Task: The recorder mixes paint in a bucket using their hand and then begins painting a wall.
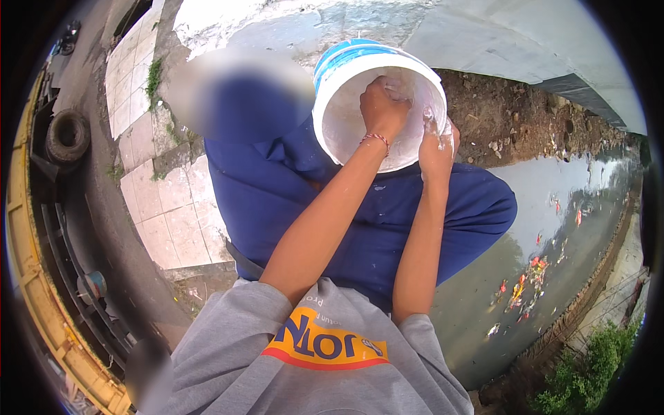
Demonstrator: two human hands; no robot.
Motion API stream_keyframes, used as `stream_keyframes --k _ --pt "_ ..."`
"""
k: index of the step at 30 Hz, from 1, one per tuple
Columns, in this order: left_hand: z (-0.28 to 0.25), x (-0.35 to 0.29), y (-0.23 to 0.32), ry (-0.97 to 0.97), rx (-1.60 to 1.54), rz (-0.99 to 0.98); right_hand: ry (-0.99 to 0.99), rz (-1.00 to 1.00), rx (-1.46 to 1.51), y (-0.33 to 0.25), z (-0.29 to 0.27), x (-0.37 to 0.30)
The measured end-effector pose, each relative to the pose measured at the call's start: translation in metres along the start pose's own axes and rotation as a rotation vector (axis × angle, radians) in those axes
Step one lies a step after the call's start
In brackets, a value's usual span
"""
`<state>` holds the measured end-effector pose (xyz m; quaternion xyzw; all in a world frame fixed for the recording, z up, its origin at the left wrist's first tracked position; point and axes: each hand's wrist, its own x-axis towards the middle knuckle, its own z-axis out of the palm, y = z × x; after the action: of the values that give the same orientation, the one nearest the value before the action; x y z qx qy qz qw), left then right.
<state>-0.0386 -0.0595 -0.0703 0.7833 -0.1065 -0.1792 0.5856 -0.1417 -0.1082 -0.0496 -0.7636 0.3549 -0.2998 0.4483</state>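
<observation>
A white bucket [339, 111] with a blue band outside is tilted over my lap, its mouth facing me. Pale, paint-like residue coats its inner wall. My left hand [384, 109], with a beaded bracelet at the wrist, reaches into the bucket and is closed near the inner wall; whatever it may hold is hidden. White smears mark its fingers. At the right side of the rim, my right hand [437, 149] grips the bucket, with whitish residue on the thumb and fingers. Dark blue trousers [360, 228] cover my bent legs beneath the bucket.
Murky water [498, 297] with floating litter [529, 277] runs below on the right, beside an earth bank [498, 117]. Cracked paving [166, 207] lies left. Beyond it are a yellow truck bed [52, 311] and a tyre [68, 136]. A pale wall [477, 38] stands ahead.
</observation>
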Motion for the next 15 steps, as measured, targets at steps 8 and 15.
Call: stream_keyframes --k 8,15 --pt "0.0047 0.0024 -0.0012 0.055 0.066 0.003 -0.030 0.094 -0.027 -0.0108 -0.0039 -0.0027" --pt "0.0055 -0.0013 0.0034 0.089 0.175 0.043 -0.028 0.051 -0.027 -0.0050 -0.0034 -0.0034"
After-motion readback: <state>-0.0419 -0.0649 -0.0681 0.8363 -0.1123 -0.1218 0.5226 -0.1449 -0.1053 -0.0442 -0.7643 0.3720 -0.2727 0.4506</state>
